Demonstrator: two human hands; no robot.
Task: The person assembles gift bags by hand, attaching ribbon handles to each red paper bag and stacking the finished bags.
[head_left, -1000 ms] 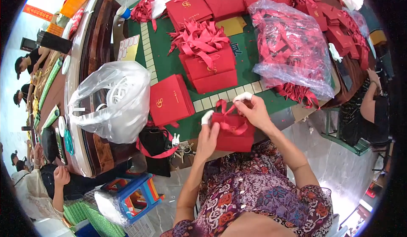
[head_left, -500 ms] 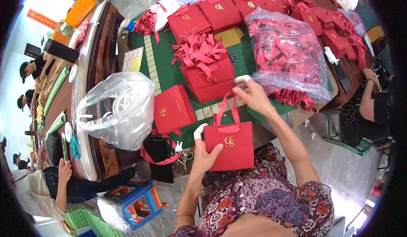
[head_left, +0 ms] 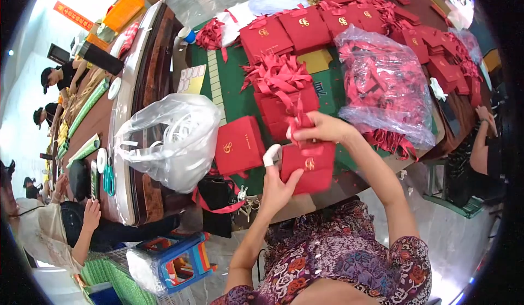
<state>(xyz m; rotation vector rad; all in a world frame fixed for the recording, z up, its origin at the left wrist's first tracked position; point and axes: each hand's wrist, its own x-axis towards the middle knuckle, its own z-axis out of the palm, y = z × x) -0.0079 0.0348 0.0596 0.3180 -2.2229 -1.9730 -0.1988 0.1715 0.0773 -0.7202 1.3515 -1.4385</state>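
Observation:
A small red paper gift bag [head_left: 317,175] with a gold emblem is held tilted in front of me, slightly blurred. My left hand [head_left: 278,189], a white cover on one fingertip, grips its left side with the thumb across the front. At the bag's top, my right hand [head_left: 326,128] is closed around its red ribbon handles [head_left: 298,120]. Just beyond lies a stack of red bags [head_left: 267,108] topped by a heap of loose ribbons [head_left: 278,75]. More flat red bags [head_left: 239,145] rest on the green table mat, left of my hands.
A clear plastic bag of white cord [head_left: 169,136] stands at left, a plastic sack of red ribbons [head_left: 385,81] at right. Rows of red bags [head_left: 303,28] line the far side. A black pouch with keys [head_left: 217,190] hangs at the near edge. Other people sit and work on both sides.
The red gift bag has moved up and away from me, now tilted. My right hand has come down to its top and closed on the ribbon handles, which stood upright before.

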